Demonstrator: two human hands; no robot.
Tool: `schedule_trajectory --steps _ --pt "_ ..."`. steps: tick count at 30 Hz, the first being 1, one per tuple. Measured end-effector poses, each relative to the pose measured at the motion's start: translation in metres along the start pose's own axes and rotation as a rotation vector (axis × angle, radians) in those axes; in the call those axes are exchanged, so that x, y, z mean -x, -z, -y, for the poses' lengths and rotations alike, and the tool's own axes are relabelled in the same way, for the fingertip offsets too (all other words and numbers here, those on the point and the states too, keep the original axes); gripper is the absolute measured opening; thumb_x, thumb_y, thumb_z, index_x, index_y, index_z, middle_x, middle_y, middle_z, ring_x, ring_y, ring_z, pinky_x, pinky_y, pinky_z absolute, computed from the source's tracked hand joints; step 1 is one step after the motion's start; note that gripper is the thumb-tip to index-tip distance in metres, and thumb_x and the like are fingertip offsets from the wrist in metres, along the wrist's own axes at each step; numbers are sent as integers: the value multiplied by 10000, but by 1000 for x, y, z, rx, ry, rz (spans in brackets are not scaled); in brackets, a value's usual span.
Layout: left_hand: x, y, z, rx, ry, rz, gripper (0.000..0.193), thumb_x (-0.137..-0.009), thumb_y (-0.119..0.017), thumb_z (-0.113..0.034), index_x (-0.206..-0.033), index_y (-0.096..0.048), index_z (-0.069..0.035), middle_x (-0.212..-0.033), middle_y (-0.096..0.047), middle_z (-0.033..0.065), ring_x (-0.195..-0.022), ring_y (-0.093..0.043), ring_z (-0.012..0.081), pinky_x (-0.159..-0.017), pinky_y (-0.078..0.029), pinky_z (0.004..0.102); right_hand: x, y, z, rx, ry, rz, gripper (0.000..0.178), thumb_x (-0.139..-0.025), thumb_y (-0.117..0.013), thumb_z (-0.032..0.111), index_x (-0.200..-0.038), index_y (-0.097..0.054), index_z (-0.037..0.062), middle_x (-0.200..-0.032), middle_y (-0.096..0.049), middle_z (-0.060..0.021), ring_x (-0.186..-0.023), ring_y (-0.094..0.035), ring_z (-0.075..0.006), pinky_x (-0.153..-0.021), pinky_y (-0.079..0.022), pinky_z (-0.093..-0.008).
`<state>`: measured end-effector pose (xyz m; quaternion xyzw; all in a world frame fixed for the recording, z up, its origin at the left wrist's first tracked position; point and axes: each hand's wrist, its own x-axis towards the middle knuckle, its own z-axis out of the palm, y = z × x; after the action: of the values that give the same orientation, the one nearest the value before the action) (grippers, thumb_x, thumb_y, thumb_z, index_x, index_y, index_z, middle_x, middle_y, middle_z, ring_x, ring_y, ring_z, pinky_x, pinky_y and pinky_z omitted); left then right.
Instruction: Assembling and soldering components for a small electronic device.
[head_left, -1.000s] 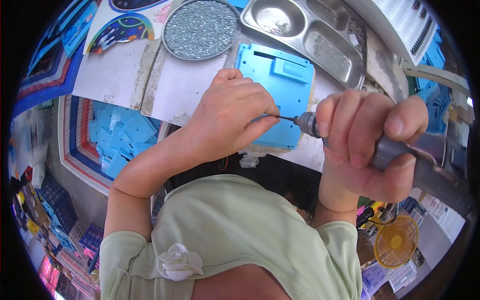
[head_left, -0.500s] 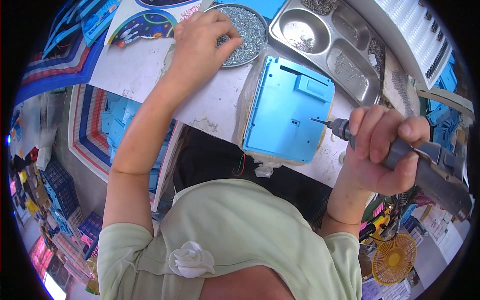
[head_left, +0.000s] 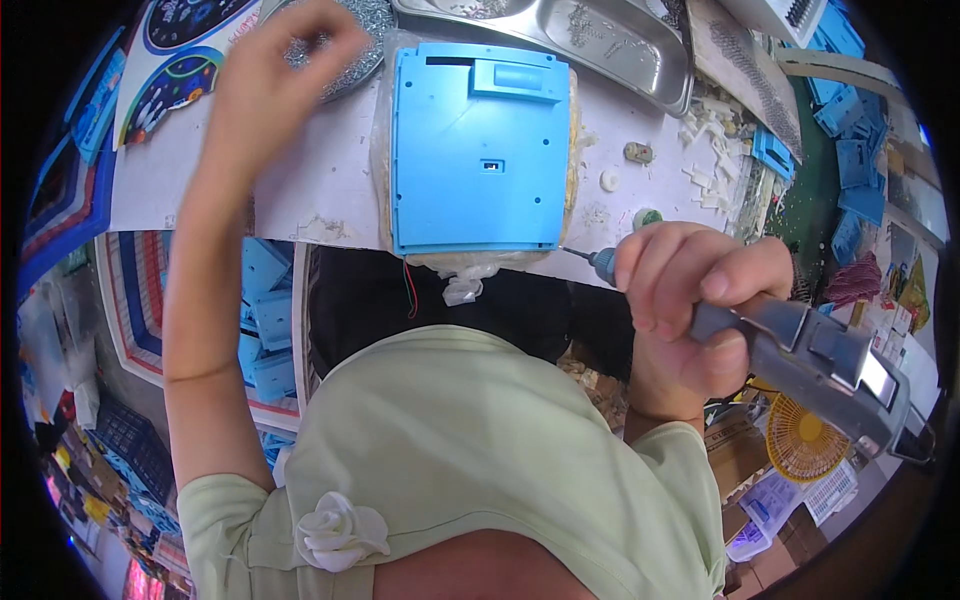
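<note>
A light-blue plastic housing (head_left: 470, 200) lies on a plastic-wrapped pad on the bench, with a small slot in its middle and screw holes around it. My right hand (head_left: 690, 300) grips a grey electric screwdriver (head_left: 825, 360), its thin bit pointing left beside the housing's lower right corner. My left hand (head_left: 265, 95) is up at the left of the housing, over the edge of a round dish of small silver screws (head_left: 365, 65). Its fingers look curled with the thumb drawn in, slightly blurred; anything pinched there is too small to make out. Red and green wires (head_left: 411, 290) hang below the housing.
A metal compartment tray (head_left: 600, 50) with small parts stands behind the housing. White plastic bits (head_left: 712, 160) and a small roll (head_left: 638, 152) lie at the right. Blue parts fill a lined bin (head_left: 270, 310) at lower left. A yellow round basket (head_left: 805, 440) sits at lower right.
My left hand has come off the screws toward the dish's left edge. The screwdriver has moved from over the housing's right side down to its lower right corner. The view has shifted and turned.
</note>
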<state>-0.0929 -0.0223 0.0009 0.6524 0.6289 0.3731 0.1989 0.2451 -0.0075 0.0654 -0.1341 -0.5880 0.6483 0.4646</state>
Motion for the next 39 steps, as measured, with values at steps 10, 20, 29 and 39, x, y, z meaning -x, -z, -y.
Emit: schedule_trajectory --steps 10,20,29,39 --pt "50 -68 -70 -26 -376 207 156 -872 -741 -88 -973 -626 -63 -1283 -703 79 -1296 -609 302 -1117 -427 532 -11 -22 -5 181 -48 205 380 -942 -753 395 -956 -494 117 -606 -553 -3 -494 -544 -167 -551 -516 -371" --pt "54 -69 -70 21 -325 217 159 -894 -722 -98 -1035 -658 -59 -1292 -698 55 -1309 -599 283 -1139 -408 545 -28 -9 -34 141 112 224 373 -946 -756 368 -894 -495 106 -567 -524 -9 -463 -508 -167 -519 -496 -369" --pt "53 -72 -66 71 -344 208 189 -882 -729 -77 -1049 -642 -70 -1304 -678 54 -1318 -583 277 -1139 -411 542 -50 13 -29 129 109 148 347 -973 -713 326 -890 -460 103 -564 -510 -20 -469 -491 -174 -516 -467 -351" --pt "52 -71 -61 34 -321 256 198 -849 -749 -81 -1018 -647 -82 -1310 -666 42 -1341 -557 253 -1147 -399 526 -90 28 -43 92 150 319 193 -989 -582 243 -919 -476 98 -594 -510 -29 -516 -504 -160 -567 -474 -380"
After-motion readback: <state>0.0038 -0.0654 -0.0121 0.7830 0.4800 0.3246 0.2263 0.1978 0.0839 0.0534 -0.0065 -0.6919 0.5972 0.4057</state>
